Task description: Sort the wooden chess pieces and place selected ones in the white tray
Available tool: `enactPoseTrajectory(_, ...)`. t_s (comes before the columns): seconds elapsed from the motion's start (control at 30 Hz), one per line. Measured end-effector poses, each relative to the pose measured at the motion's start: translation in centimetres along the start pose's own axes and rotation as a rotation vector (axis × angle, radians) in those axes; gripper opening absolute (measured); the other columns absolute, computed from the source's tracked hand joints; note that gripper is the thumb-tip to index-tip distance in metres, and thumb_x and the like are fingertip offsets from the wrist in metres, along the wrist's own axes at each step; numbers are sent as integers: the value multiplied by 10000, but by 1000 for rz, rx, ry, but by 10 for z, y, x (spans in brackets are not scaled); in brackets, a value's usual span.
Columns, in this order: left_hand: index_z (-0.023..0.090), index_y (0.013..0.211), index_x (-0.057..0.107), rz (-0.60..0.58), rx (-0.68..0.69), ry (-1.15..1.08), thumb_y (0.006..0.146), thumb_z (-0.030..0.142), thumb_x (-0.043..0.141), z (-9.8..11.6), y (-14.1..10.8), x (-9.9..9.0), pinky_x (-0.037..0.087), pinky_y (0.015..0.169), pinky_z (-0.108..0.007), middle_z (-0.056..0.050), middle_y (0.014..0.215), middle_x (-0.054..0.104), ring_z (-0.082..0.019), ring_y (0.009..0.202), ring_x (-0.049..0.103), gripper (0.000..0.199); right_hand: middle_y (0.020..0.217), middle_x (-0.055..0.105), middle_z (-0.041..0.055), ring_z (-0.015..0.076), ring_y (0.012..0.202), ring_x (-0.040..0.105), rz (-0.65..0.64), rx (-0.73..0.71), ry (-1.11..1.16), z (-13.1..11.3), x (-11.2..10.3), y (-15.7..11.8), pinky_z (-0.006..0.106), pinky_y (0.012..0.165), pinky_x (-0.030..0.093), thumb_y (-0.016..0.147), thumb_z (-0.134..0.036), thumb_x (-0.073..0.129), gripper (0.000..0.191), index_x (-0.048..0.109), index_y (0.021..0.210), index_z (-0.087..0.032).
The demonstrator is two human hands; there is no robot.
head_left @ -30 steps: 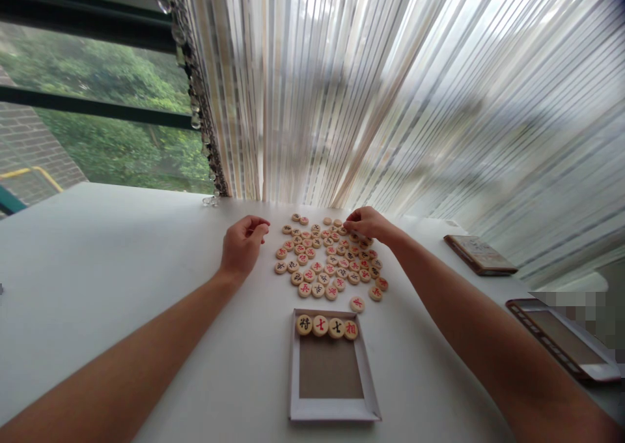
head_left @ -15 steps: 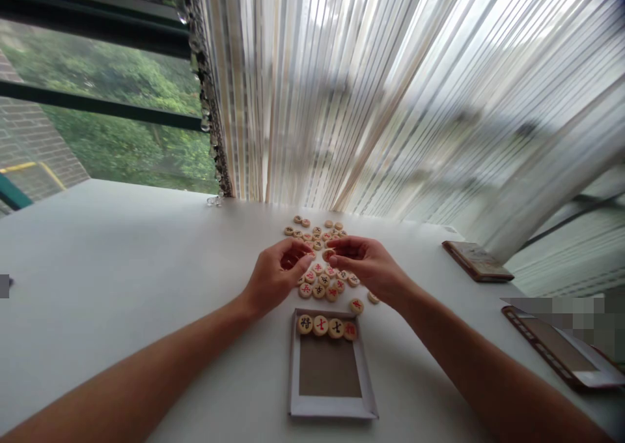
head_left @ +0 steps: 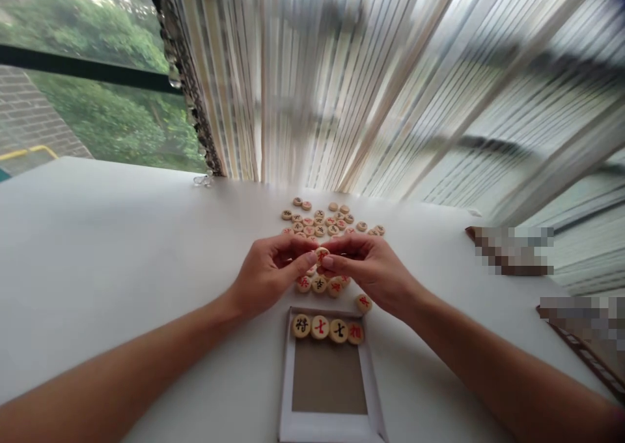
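Between my two hands is a round wooden piece with a red character [head_left: 321,256]. The thumb and fingers of my left hand [head_left: 276,267] pinch its left side, and those of my right hand [head_left: 364,264] pinch its right side. Beneath and beyond them, several similar pieces with red or black characters [head_left: 319,283] lie on the white table [head_left: 195,234]. Nearer to me stands a shallow white box [head_left: 322,425], with a row of several pieces [head_left: 319,327] along its far end. One loose red-character piece [head_left: 364,303] is by the box's far right corner.
Two brown objects, partly blurred out, lie at the right: one farther back [head_left: 508,260] and one nearer [head_left: 581,345]. A string curtain [head_left: 312,104] hangs behind the table. Clear beads [head_left: 204,180] rest at the far left edge.
My hands have come together, and the red-character piece is now held between them. The view has tilted down, so the box appears larger and lower.
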State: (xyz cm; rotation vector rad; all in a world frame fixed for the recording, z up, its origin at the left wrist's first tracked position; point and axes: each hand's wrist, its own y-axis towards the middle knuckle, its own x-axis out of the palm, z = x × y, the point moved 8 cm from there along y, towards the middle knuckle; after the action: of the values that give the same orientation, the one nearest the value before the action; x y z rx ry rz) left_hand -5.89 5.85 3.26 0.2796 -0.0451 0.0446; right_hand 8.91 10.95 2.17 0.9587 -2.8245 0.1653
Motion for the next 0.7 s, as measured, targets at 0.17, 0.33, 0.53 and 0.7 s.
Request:
enactPoseTrajectory(0.17,149,970,812,4,-2,-23,814,334,865,0,-2,0,666,679,-266,-94,916,837,-213,798,802,248,881,841,53,187,788,800,-3,-51,-4,-3,1,-1,328,799,674,690,-308,984,297,862,948,-224)
enactPoseTrajectory(0.33,148,943,815,14,23,-22,817,310,864,3,-2,-1,647,623,-244,-74,831,815,-184,713,777,211,860,841,51,198,793,803,15,-93,-57,-6,-2,-1,333,780,670,709,-310,975,274,867,951,-240)
enactPoseTrajectory(0.53,153,924,813,12,25,-3,808,369,876,5,-2,-1,608,562,-237,-63,768,789,-164,646,733,253,873,847,55,230,817,813,37,-125,-89,-11,-2,-4,368,788,677,701,-317,981,279,871,950,-252)
enactPoseTrajectory(0.7,161,918,808,10,30,3,812,369,870,4,-2,0,597,569,-249,-62,781,775,-167,663,718,241,879,848,51,241,828,818,43,-148,-108,-12,0,-5,380,794,688,716,-320,972,246,872,933,-257)
